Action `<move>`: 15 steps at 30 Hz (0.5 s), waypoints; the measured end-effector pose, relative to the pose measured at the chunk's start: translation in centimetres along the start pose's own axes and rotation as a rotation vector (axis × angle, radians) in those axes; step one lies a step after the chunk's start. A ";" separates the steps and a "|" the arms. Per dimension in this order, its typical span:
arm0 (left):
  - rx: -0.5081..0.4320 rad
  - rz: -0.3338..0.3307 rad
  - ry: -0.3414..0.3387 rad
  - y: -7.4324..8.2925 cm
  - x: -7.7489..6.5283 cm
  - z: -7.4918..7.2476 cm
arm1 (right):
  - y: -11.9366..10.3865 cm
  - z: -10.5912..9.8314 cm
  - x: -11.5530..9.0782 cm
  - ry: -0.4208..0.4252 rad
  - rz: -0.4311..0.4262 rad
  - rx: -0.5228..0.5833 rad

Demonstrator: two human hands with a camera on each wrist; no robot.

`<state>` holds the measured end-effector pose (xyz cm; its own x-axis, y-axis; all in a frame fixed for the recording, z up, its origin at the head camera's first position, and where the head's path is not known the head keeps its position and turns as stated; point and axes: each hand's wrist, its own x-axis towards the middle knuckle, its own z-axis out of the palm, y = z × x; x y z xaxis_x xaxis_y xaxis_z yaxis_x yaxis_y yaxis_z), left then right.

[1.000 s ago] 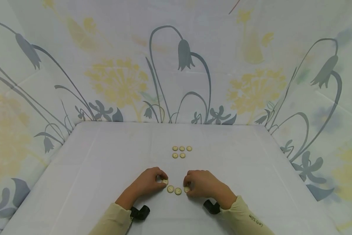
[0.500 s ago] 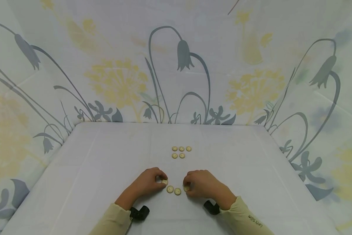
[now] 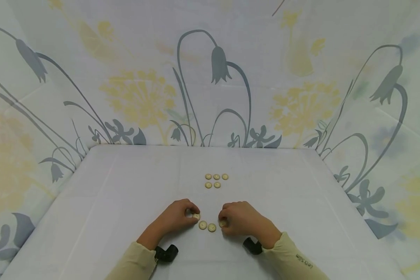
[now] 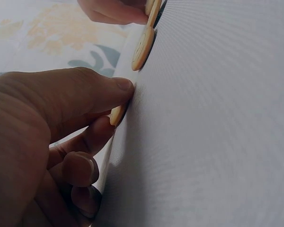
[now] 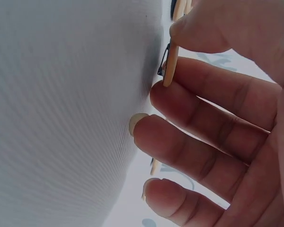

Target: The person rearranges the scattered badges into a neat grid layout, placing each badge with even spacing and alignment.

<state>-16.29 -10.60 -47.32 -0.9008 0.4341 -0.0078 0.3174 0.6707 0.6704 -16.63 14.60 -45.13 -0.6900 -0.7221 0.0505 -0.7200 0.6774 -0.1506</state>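
Pale, round, cream-coloured buttons lie on the white table, with small holes at their centres. My left hand (image 3: pixel 180 214) pinches the leftmost button (image 3: pixel 196 216) of a curved near row between thumb and forefinger; in the left wrist view that button (image 4: pixel 117 115) stands edge-on at the tabletop. My right hand (image 3: pixel 243 218) pinches the rightmost button (image 3: pixel 223 224) of the row, its thumb and fingertips on opposite edges. In the right wrist view a thin dark piece shows beneath this button (image 5: pixel 170 66). Between the hands lie two more buttons, a left one (image 3: pixel 202 225) and a right one (image 3: pixel 211 228).
Farther back, several like buttons form two short rows, a back row (image 3: pixel 217 177) and a front row (image 3: pixel 217 185). A white cloth covers the table (image 3: pixel 143 171). Flower-printed curtains (image 3: pixel 210 97) stand behind and at both sides. Black wrist devices, such as the left one (image 3: pixel 167 253), sit by the sleeves.
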 end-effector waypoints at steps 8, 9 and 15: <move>0.004 0.006 -0.001 -0.3 0.0 0.1 | 0.7 -0.5 0.4 -0.004 0.033 0.035; 0.003 0.008 -0.001 -0.3 0.0 0.2 | 0.8 -0.6 0.5 0.000 0.035 0.033; 0.012 0.012 -0.002 -0.3 0.1 0.0 | 1.3 -1.0 1.3 0.007 0.062 0.023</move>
<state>-16.46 -10.71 -47.52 -0.8962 0.4436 -0.0016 0.3317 0.6725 0.6616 -18.50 14.71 -44.24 -0.7337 -0.6778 0.0471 -0.6740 0.7173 -0.1765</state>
